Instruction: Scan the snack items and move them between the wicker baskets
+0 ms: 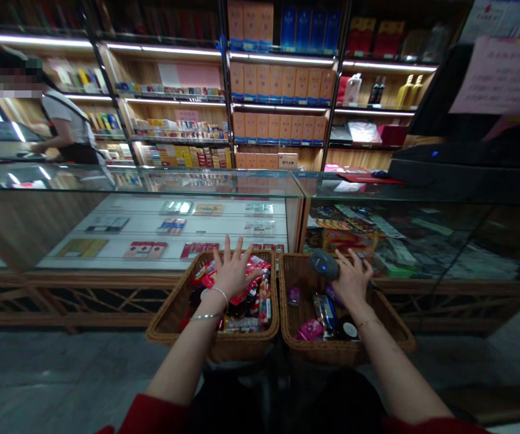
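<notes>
Two wicker baskets stand side by side in front of me. Over the left basket (164,314) my left hand (232,274) is spread open, at the red packets (256,265) heaped inside; whether it touches them I cannot tell. A tube of colourful sweets (265,304) lies along that basket's right side. Above the right basket (393,316) my right hand (352,280) is wrapped round a dark barcode scanner (324,264) with a small blue light, its head pointing left. Below it lie a pink packet (309,330), a shiny blue packet (326,313) and a dark round jar (348,328).
A glass display counter (187,181) with flat boxes inside runs behind the baskets. Another person (67,117) stands behind it at the left. Shelves of boxed goods (280,81) line the back wall. A dark monitor (440,90) with paper notices stands at the right.
</notes>
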The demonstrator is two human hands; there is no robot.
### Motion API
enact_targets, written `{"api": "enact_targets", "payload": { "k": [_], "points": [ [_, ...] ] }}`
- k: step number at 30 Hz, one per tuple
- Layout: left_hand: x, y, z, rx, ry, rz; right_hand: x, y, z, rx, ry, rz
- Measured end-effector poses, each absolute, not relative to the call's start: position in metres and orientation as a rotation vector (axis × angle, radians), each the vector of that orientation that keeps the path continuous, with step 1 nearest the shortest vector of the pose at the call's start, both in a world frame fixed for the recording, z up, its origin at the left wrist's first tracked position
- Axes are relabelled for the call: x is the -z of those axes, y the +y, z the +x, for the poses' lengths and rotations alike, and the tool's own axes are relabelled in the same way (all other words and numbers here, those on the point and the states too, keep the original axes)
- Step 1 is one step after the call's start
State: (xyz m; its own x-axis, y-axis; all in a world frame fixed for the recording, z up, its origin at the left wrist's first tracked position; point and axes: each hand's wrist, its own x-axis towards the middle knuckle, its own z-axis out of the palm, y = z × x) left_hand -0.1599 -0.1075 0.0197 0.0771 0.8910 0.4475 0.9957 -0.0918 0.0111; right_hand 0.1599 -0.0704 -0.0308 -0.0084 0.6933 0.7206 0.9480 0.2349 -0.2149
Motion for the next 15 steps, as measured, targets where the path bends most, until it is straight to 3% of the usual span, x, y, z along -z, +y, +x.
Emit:
{"api": "enact_targets", "payload": {
  "k": [15],
  "points": [
    [-0.005, -0.071, -0.101, 0.407, -1.720, -2.272, 0.036, -0.054, 0.215, 0.437, -1.770, -1.628]
  ]
}}
